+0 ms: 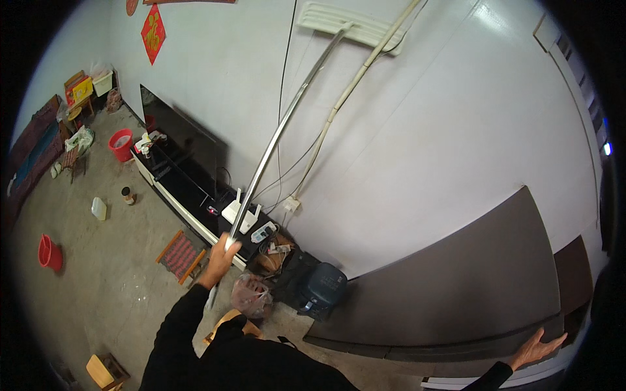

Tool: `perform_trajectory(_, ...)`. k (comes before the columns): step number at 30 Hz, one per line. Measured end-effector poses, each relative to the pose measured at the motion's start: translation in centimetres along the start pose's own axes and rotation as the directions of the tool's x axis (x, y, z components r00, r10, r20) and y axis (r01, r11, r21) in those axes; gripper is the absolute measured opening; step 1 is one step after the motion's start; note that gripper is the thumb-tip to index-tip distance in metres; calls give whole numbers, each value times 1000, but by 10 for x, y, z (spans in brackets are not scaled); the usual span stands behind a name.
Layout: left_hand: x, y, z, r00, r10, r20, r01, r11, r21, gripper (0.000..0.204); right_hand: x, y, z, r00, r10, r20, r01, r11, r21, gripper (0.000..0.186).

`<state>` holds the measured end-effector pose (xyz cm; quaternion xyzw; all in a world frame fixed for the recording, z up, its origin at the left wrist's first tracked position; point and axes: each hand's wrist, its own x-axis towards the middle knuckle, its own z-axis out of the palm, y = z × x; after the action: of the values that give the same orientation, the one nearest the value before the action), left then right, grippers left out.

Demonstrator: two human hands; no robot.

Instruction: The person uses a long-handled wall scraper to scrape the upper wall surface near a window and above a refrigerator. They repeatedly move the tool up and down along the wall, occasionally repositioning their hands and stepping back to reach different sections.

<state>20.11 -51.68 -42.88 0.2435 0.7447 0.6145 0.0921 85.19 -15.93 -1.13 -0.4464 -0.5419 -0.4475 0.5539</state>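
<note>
My left hand [220, 259] is wrapped round the shiny metal pole of a flat mop [285, 127]. From my fist the pole slants up and right to its white ribbed head [323, 18], which lies against the wall high up. A short end of the pole sticks out below the hand. At the lower right, my right hand [536, 350] is empty with its fingers spread. It is beside the lower edge of a large dark brown panel [450, 280] that leans along the wall; whether it touches the panel I cannot tell.
A beige cable conduit [339, 101] climbs the wall beside the pole. Left of it stand a television [186, 133], a white router [240, 216] and a dark bin-like container [324, 287]. On the floor are a folding stool [180, 257], a plastic bag [251, 296] and red buckets [49, 253].
</note>
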Motion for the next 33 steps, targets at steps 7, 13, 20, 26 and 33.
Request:
perform_trajectory(7,52,2,36,988,138,-72,-125,979,160,35,3,17,1,997,-80,21,81,994,-77,84)
perform_trajectory(13,0,-54,24,999,-47,-22,52,964,262,36,0,16,0,998,-35,47,38,997,-65,83)
perform_trajectory(20,-75,-130,-11,967,-251,34,224,911,345,35,-1,20,2,996,-70,48,73,995,-75,84)
perform_trajectory(26,-117,-178,-36,933,-359,24,324,867,379,37,4,36,9,987,-154,-34,149,981,-125,85)
perform_trajectory(33,-153,-182,-64,879,-476,17,426,802,419,38,5,19,1,992,-126,11,126,990,-64,85)
